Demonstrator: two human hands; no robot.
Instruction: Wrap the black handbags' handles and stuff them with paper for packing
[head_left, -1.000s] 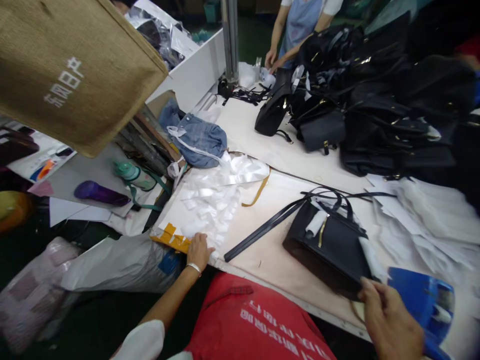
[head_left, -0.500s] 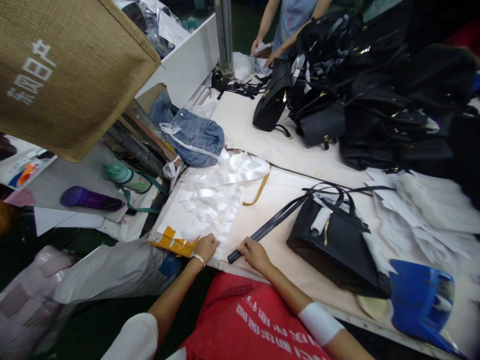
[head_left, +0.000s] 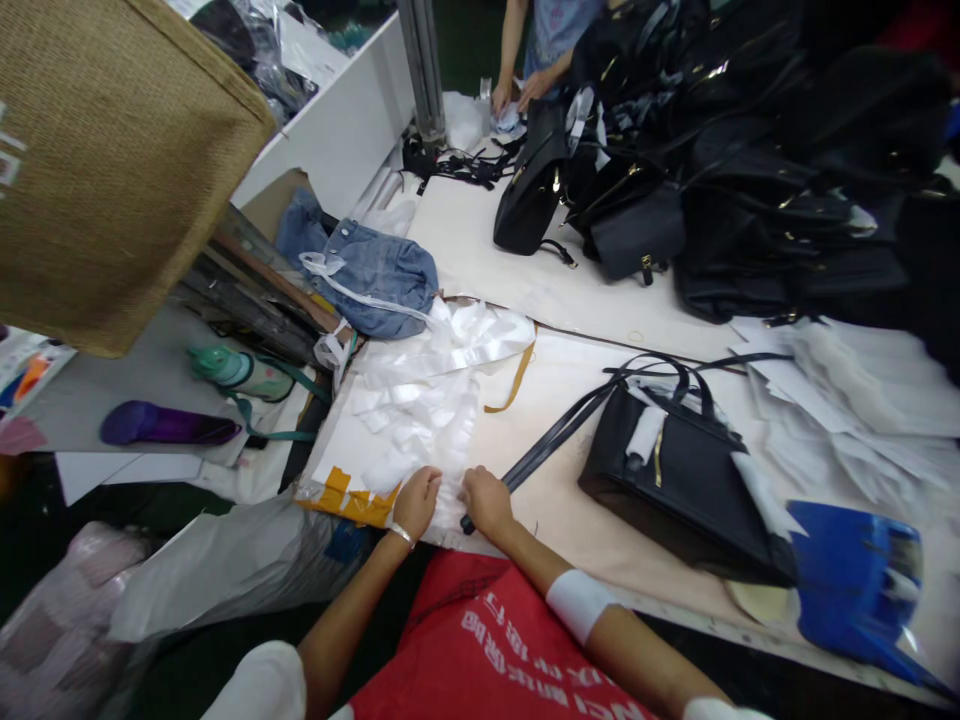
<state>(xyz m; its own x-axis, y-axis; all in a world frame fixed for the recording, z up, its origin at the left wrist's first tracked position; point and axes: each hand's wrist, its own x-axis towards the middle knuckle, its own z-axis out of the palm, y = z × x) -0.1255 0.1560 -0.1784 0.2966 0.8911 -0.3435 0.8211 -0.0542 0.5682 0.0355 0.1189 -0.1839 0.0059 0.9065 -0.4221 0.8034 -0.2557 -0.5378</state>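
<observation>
My left hand is closed at the table's front edge, fingertips against the crumpled white strips. What it pinches, if anything, is too small to make out. My right hand is closed just to its right, lying over the lower part of a long black strap. The strap's end sticks out below that hand; whether the fingers grip the strap or white material is hidden. The strap runs up to a black handbag with a gold zip and white-wrapped parts, standing on the table to the right.
A blue tape dispenser and white sheets lie right. Black bags are piled behind. A denim item lies at the back left, below a hanging burlap bag. Across the table, another person's hands handle something small.
My right hand has moved left along the strap's end, closer to my left hand, and covers more of it. The view has shifted slightly; the handbag stays on the table.
</observation>
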